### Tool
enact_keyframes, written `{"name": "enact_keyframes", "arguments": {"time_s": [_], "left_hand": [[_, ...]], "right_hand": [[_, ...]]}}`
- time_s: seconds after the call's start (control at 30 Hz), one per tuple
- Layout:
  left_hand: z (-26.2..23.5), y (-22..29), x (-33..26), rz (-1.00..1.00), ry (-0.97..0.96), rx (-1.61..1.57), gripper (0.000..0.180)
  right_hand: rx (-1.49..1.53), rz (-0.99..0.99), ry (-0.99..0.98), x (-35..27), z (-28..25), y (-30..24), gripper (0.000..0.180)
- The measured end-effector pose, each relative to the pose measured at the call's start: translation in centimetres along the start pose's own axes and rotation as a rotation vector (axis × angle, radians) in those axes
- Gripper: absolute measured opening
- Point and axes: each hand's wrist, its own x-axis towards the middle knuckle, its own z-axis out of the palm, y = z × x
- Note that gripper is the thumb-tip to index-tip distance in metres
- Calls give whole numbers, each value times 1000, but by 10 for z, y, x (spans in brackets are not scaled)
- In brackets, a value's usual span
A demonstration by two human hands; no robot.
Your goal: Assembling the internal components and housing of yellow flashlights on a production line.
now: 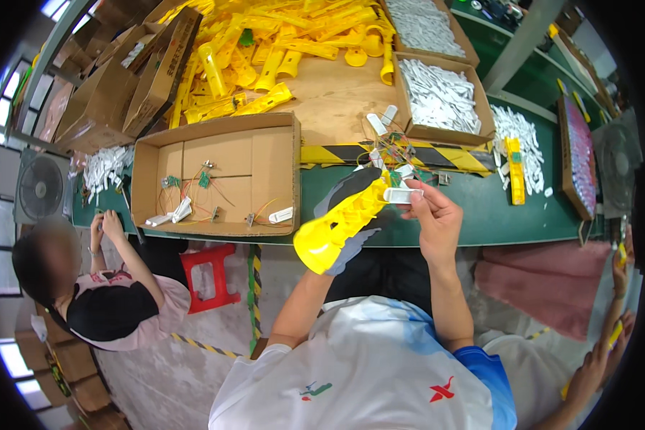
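My left hand (pixel 352 188), in a grey and black glove, is closed round a yellow plastic shell (pixel 342 223). The shell tilts, its wide rounded end low and to the left, its ribbed inner side showing. With bare fingers my right hand (pixel 438 221) pinches a white plastic strip (pixel 403 195) at the shell's narrow upper end. Whether strip and shell touch I cannot tell. Just beyond my hands lies a tangle of thin wires (pixel 394 149) with green circuit boards and white pieces.
An open cardboard box (pixel 215 154) holding wired boards stands on the green table (pixel 480 222) at left. Yellow shells (pixel 265 50) are heaped behind. White strips fill a carton (pixel 441 97). A co-worker (pixel 115 294) sits left; another person's hands (pixel 609 351) show at right.
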Motion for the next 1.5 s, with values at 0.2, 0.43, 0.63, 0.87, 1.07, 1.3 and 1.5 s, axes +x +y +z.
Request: {"name": "enact_keyframes", "arguments": {"time_s": [0.2,0.43,0.63,0.87,1.07,1.3,1.5], "left_hand": [[-15,47,34,-156,-79,-299,41],[-10,31,19,-642,-117,-948,52],[10,18,14,-109,-130,-295,69],[17,8,22,-66,-221,-350,69],[11,9,6,-606,332,-460,75],[-20,45,67,-267,3,-266,68],[-12,80,86,-226,45,-282,67]], "right_hand": [[-55,-51,96,-8,-11,11,27],[70,217,-197,-6,-22,27,41],[677,322,-383,-12,-17,51,48],[913,299,-324,-20,-21,48,45],[670,28,-339,-19,-38,29,48],[167,-301,139,-32,-71,26,20],[366,-306,77,-15,-79,52,53]]}}
